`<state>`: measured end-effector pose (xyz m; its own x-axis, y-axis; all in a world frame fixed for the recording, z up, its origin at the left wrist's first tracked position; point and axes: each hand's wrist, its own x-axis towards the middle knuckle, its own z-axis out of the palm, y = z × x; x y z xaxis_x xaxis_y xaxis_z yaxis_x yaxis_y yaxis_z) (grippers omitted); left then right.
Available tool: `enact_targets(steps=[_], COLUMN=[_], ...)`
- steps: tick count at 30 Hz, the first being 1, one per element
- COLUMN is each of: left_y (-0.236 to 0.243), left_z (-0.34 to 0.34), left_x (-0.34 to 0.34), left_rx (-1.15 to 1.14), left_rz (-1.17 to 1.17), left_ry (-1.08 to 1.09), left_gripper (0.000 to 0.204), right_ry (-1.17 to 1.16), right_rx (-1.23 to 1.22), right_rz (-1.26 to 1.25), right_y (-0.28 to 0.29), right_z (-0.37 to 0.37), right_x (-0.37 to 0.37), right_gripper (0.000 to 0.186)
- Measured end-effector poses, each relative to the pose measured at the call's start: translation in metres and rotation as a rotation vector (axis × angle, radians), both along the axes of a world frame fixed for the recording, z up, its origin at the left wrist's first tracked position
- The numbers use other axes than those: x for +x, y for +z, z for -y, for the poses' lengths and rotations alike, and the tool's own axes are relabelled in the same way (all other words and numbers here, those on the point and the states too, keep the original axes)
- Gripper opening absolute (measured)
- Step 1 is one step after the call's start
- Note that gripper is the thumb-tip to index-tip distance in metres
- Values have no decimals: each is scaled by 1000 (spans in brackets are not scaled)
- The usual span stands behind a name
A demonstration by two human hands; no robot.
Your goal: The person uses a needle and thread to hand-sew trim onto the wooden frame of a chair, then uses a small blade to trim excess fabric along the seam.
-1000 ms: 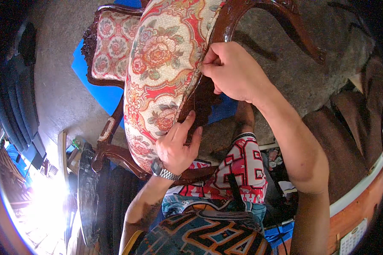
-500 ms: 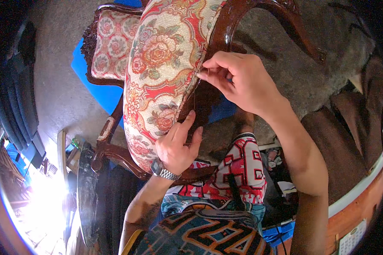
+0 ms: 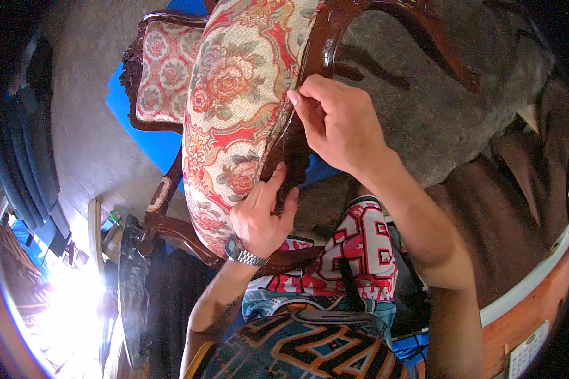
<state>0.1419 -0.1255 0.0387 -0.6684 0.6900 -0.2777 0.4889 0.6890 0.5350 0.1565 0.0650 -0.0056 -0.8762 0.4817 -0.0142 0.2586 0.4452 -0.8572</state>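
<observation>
The upholstered chair [image 3: 231, 82] lies tilted before me, its padded seat covered in floral cream and red fabric. Along the seam between the fabric and the dark carved wooden rail [image 3: 313, 60], my right hand [image 3: 342, 123] is closed in a pinch. What its fingertips hold is too small to make out. Lower on the same edge rests my left hand [image 3: 262, 211], with a metal-band watch on the wrist. Its index finger and thumb are apart, touching the rail. A fine thread [image 3: 283, 148] seems to run along the rail between both hands.
A second floral panel in a carved frame [image 3: 164, 69] sits at the upper left over a blue sheet [image 3: 123, 104]. A curved wooden leg [image 3: 446, 47] reaches to the upper right. Brown cloth [image 3: 480, 215] hangs at right. Bright light comes from the lower left.
My right hand has shifted slightly left and up along the seam, its knuckles turning and its forearm drawing inward. The left hand stays nearly in place on the rail.
</observation>
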Motion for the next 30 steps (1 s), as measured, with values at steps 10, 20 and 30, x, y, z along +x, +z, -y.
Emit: enact_targets(steps=[10,20,30], left_y=[44,42,5], left_z=[10,-15,-57], left_x=[37,-117,-133], left_rx=[-26,139,52], left_rz=[287,-343,-323], left_ry=[-44,-425,-885], left_gripper=[86,22,30], right_ry=[36,90,-189], right_rx=[-307,-1041,-1105], right_rz=[233,335,-179], right_y=[0,24,98], right_z=[-7,-48,-149], right_x=[-6,46,123], right_gripper=[14,41,57])
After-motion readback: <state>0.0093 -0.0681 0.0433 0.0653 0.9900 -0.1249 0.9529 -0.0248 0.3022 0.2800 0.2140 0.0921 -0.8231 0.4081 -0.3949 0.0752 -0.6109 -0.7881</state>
